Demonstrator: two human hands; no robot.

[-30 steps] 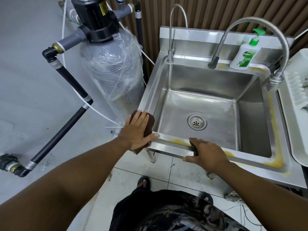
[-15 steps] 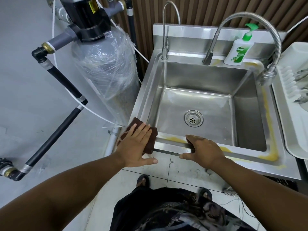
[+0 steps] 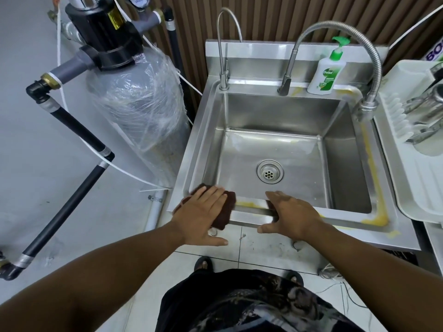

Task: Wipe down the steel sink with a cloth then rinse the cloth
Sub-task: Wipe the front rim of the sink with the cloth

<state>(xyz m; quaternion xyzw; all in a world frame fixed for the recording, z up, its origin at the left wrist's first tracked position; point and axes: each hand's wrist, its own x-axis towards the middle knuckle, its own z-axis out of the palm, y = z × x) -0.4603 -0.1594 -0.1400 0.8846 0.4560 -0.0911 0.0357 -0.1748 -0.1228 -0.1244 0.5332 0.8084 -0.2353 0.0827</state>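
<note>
The steel sink fills the middle of the view, with a round drain in its basin and yellow residue along its front and right rim. A dark brown cloth lies on the sink's front-left corner. My left hand presses flat on it, fingers spread. My right hand rests on the front rim a little to the right, fingers curled over the edge, holding no cloth.
A plastic-wrapped grey filter tank with black pipes stands left of the sink. Two taps and a soap bottle sit at the back ledge. A white dish rack adjoins on the right.
My left hand has slid the cloth to the right along the front-left corner, onto the front rim. The right hand stays on the front rim. The view has shifted slightly.
</note>
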